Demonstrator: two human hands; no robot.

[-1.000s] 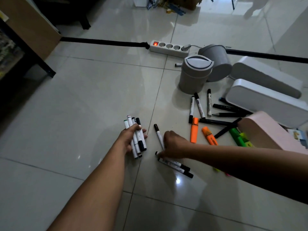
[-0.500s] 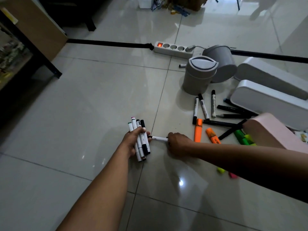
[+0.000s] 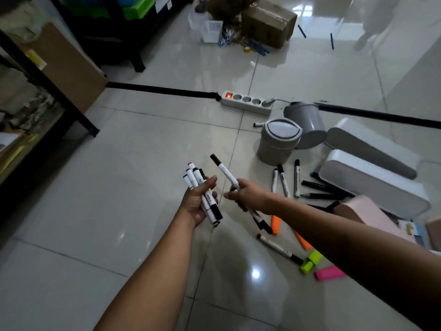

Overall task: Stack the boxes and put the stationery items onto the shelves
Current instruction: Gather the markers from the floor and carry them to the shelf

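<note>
One more whiteboard marker (image 3: 225, 174) has left the floor (image 3: 100, 201), now pinched in right hand (image 3: 248, 194), nearing left hand (image 3: 199, 203) curled round marker bundle (image 3: 202, 187); gathering continues, others still scattered.

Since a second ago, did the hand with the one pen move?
Yes. The right hand was down on the floor among the pens; now it is lifted off the tiles, holding one pen up beside the left hand.

Glossy tiled floor (image 3: 133, 163), smooth plastic bins (image 3: 278, 144), matt cardboard box (image 3: 269, 22), plastic markers (image 3: 284, 185).
</note>
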